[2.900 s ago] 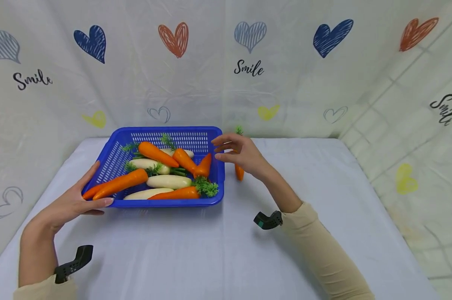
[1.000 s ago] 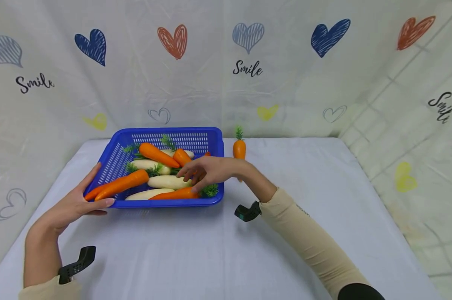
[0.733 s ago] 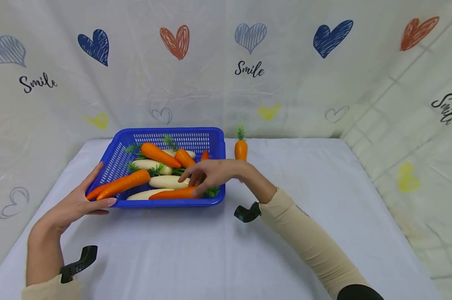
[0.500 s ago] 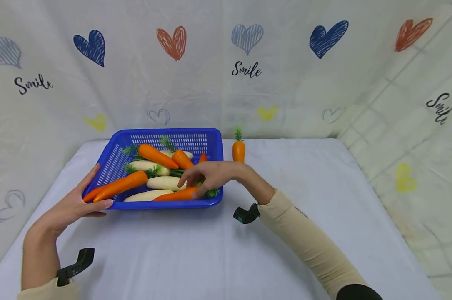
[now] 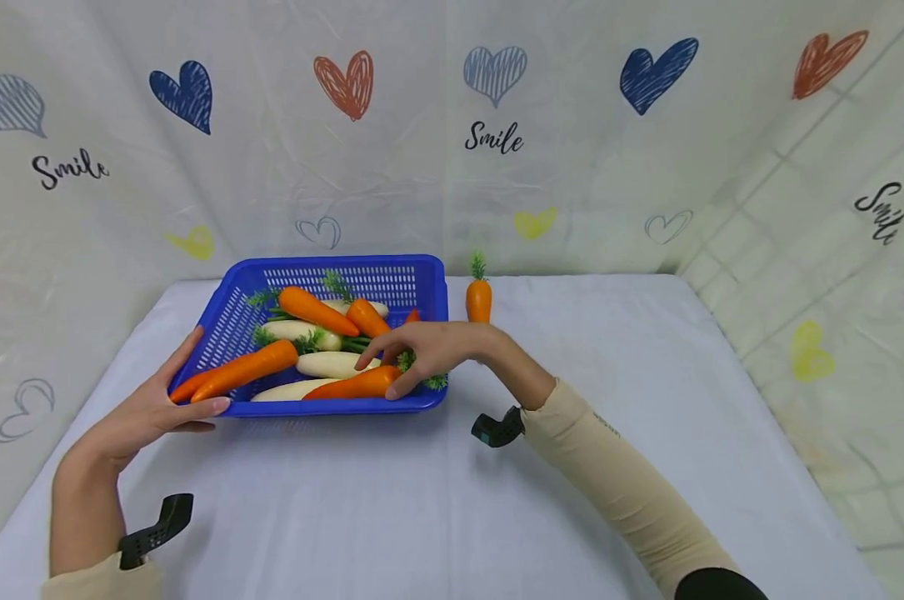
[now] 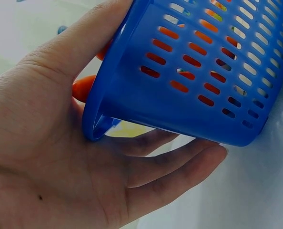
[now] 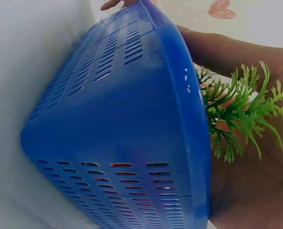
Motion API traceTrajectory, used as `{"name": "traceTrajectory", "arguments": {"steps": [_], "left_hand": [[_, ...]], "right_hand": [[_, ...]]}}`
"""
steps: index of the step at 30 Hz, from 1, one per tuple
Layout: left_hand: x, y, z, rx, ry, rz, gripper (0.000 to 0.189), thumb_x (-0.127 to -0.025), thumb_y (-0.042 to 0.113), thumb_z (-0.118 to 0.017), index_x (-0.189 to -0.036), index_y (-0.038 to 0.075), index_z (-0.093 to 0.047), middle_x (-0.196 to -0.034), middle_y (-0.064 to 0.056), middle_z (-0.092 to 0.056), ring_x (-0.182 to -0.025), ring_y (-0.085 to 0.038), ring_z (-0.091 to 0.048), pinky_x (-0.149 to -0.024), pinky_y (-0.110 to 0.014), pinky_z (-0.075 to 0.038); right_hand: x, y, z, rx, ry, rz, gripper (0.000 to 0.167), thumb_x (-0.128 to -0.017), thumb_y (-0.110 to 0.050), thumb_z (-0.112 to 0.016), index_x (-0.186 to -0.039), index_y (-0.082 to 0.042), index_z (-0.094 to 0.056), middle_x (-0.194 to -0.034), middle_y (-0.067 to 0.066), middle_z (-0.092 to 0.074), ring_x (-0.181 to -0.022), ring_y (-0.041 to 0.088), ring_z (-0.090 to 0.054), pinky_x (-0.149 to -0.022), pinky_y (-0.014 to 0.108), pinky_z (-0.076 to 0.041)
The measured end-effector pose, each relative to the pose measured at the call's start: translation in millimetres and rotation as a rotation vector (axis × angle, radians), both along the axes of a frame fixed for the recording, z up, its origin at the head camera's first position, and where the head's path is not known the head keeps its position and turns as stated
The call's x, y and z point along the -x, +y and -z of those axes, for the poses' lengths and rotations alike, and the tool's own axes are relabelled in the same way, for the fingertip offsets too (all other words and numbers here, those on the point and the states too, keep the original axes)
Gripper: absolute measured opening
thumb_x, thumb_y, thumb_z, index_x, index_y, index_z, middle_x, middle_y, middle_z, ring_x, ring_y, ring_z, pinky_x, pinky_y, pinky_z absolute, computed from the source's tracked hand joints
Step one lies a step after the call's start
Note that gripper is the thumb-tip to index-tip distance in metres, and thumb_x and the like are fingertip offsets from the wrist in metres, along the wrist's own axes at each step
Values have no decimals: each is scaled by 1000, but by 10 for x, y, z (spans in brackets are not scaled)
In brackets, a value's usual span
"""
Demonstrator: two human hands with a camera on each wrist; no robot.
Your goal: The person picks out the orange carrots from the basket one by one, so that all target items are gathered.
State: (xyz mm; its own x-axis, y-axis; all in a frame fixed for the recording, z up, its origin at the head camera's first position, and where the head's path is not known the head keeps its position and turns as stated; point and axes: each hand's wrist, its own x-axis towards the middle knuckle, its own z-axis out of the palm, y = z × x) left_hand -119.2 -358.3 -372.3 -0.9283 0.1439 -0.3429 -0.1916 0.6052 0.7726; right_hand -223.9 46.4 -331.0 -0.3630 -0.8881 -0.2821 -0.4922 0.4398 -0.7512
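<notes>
A blue slotted plastic basket point(image 5: 294, 409) full of orange carrots and white radishes sits on the table. My left hand point(image 5: 138, 412) grips its near-left corner, thumb and fingers spread around the rim; in the left wrist view the fingers lie along the outer wall. Inside the near-right corner, my right hand point(image 5: 435, 346) pinches a carrot point(image 5: 354, 386) by its thick end between thumb and fingers. That carrot's leafy green top point(image 7: 241, 107) sticks up past the rim in the right wrist view, under the palm. A white radish point(image 5: 332, 364) lies just behind it, close to the fingertips.
One carrot point(image 5: 478, 298) lies on the white tablecloth point(image 5: 586, 350) just right of the basket, partly hidden behind the right wrist. Two carrots point(image 5: 249, 367) lean on the basket's left side. A heart-printed curtain point(image 5: 422, 183) hangs behind the table.
My right hand has moved left from beside the outside carrot into the basket and closed on the near carrot, which has shifted slightly and tilted up. The left hand stays at the corner.
</notes>
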Motion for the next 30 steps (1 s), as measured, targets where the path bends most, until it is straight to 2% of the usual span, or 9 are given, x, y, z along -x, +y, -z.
{"name": "traceTrajectory", "arguments": {"steps": [7,11,20,30], "left_hand": [[13,3,8,-12,-5,1,107,-101,38,-66,-158,49,23,-167,-38,-1,-115,-28,-63,-85,-32,-65],[12,-5,-2,-6,-1,7,106,-101,39,-66,-158,50,23,-167,-38,-1,-116,-28,-63,-85,-32,-65],[20,-17,-23,0,-3,8,106,-101,39,-66,-157,51,23,-167,-38,1,-118,-28,-61,-85,-32,-65],[14,-21,13,0,-4,6,107,-100,39,-66,-158,50,23,-166,-38,-3,-112,-22,-64,-84,-29,-64]], "right_hand": [[4,46,33,46,7,22,51,-91,-30,-81,-139,-26,-64,-124,-4,-69,-117,11,-61,-100,31,-53],[4,50,33,82,17,29,51,-89,-29,-82,-136,-22,-65,-121,-4,-71,-114,12,-63,-99,30,-54],[-15,67,8,109,37,64,49,-90,-27,-82,-135,-20,-66,-124,-2,-71,-116,11,-64,-103,29,-53],[-26,144,5,204,36,123,48,-91,-22,-79,-137,-18,-64,-138,-4,-66,-129,13,-59,-115,32,-50]]}}
